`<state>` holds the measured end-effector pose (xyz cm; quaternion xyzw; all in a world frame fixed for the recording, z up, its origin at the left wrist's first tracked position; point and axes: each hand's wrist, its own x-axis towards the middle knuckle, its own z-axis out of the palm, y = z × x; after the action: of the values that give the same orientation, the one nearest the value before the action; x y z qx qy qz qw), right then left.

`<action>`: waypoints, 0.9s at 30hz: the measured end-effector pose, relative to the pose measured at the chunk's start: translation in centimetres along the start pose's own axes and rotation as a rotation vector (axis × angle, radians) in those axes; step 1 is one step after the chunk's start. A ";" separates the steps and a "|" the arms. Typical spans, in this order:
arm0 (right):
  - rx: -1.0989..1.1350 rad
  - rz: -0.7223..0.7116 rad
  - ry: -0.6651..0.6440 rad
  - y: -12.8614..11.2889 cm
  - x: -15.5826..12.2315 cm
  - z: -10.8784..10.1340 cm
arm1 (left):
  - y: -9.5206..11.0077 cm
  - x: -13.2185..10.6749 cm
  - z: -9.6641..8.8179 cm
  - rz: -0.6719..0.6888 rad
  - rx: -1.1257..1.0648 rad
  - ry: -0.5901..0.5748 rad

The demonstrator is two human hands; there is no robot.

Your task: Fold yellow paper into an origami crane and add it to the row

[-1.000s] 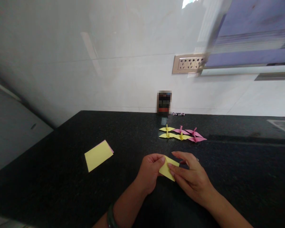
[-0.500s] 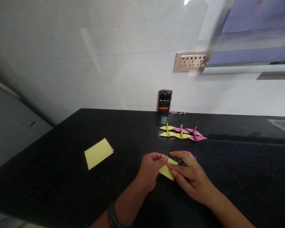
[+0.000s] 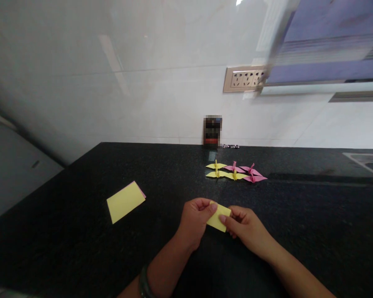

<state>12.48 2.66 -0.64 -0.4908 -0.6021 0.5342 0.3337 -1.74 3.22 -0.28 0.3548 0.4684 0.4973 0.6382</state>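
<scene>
A small folded piece of yellow paper (image 3: 218, 222) is held between both hands above the dark counter. My left hand (image 3: 194, 221) pinches its left end, thumb on top and fingers curled behind. At its right end my right hand (image 3: 248, 229) grips the paper, the thumb pressed on its face and the other fingers tucked underneath. Beyond the hands, several folded paper cranes stand close together in two rows, among them a yellow crane (image 3: 235, 176) and a pink crane (image 3: 254, 179).
A stack of yellow and pink paper sheets (image 3: 126, 202) lies to the left on the black counter (image 3: 65, 231). Against the tiled wall leans a phone (image 3: 212, 131), its screen blurred out, with a patterned strap beside it. A socket panel (image 3: 244, 78) sits on the wall.
My right hand has gone from fingers spread over the paper to a pinch on its right end. The left hand keeps its hold. The whole view has shifted slightly.
</scene>
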 end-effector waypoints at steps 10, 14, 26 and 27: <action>0.102 -0.006 -0.027 -0.1 0.0 -0.1 | 0.0 -0.1 -0.1 -0.004 -0.021 -0.032; 0.072 -0.031 -0.015 0.1 0.0 -0.1 | 0.1 -0.4 0.0 -0.033 -0.039 -0.142; 0.036 -0.034 -0.088 -0.4 -0.2 -0.5 | -0.1 -0.3 0.1 -0.061 -0.013 -0.066; 0.037 -0.030 -0.096 -0.3 -0.2 -0.6 | -0.1 -0.2 0.1 -0.073 -0.018 -0.074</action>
<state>12.98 2.68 -0.18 -0.4491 -0.6146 0.5633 0.3213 -1.66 2.97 -0.29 0.3500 0.4526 0.4643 0.6760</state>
